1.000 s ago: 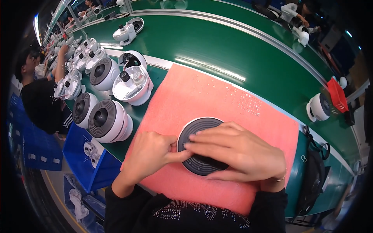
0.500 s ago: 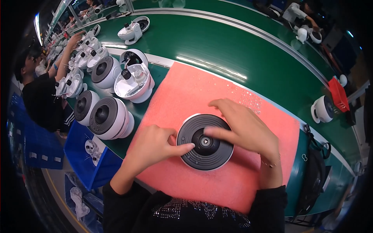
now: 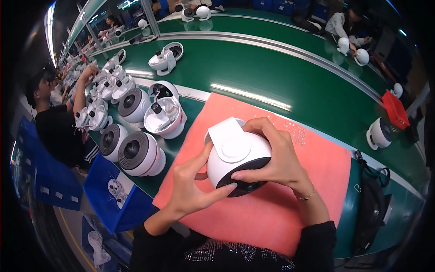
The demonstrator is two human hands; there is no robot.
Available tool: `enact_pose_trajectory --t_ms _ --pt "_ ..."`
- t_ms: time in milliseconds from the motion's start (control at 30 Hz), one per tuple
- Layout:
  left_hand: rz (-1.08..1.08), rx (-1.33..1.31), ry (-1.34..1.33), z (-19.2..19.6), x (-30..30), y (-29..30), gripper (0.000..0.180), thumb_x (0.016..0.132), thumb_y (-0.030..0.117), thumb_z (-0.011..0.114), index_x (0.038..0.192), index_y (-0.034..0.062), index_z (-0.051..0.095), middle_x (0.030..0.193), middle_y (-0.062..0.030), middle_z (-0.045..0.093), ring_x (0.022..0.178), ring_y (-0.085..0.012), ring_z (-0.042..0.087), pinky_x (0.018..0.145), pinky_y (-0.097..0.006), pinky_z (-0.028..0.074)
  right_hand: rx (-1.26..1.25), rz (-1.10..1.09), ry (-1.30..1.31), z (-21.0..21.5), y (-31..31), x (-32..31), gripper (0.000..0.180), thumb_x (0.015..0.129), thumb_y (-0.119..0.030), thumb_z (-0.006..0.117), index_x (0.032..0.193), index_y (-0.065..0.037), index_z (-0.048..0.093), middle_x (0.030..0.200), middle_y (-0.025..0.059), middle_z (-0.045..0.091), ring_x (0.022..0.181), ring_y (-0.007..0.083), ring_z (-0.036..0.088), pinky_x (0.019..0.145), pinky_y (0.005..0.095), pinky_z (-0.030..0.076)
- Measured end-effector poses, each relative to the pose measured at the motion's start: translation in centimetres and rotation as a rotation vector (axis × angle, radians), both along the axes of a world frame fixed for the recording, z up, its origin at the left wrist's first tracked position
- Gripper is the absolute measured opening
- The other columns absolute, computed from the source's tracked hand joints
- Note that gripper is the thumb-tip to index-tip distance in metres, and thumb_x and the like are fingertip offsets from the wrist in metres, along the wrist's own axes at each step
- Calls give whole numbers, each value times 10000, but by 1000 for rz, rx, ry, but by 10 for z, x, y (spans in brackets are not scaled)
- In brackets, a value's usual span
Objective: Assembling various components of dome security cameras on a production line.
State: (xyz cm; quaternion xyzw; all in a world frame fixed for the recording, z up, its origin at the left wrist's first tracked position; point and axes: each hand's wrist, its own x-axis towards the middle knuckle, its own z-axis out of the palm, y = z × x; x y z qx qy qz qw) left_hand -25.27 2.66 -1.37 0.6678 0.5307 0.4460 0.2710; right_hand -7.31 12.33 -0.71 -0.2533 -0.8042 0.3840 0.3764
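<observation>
A white ball-shaped device with a dark face is tilted between my hands over an orange-pink foam mat. Its white bracket, with a round disc, faces up, and the dark face points down towards me. My left hand grips it from the left, with the thumb on the lower dark edge. Round the right side and top curls my right hand, its thumb across the dark rim. Whether the device touches the mat cannot be seen. Small clear dots lie on the mat's far part.
Several like devices and opened white housings crowd the green bench at left. A blue bin with small parts sits below them. At right are another device, a red tray and a black bag. Co-workers sit along the line.
The device lay face up on the mat; now it is tipped, with its white back and bracket upward. Both hands have closed round it. The head view has shifted slightly.
</observation>
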Motion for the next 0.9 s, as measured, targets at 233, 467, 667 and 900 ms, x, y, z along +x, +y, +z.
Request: enact_pose_trajectory --t_ms 233,467,667,900 --pt "-127 -162 -429 7 -18 32 751 663 143 718 1294 -69 371 1152 -157 541 1047 -199 541 866 -315 466 -296 -2 369 -3 7 -1 778 653 -270 753 1256 -40 319 1189 188 499 1086 265 517 935 369 407" --pt "-103 -86 -1325 -18 30 83 644 851 556 453 1305 109 361 1292 -91 434 1174 -267 445 987 -441 368 140 -277 257 -21 -3 -11 995 664 -153 751 1399 -72 86 1349 210 283 1225 320 388 982 407 393" --pt "-29 64 -1386 -29 52 115 800 790 726 310 1343 148 317 1335 -92 387 1190 -286 431 969 -456 392 270 -301 249 -20 6 -10 1018 597 -164 800 1382 -51 162 1337 239 350 1107 373 504 902 420 466" --pt "-49 -191 -1177 -17 48 126 697 822 647 409 1282 123 393 1242 -81 479 1132 -228 488 933 -433 429 -138 -313 489 -22 24 -4 921 644 -176 771 1370 -57 216 1272 190 424 1121 293 501 882 356 477"
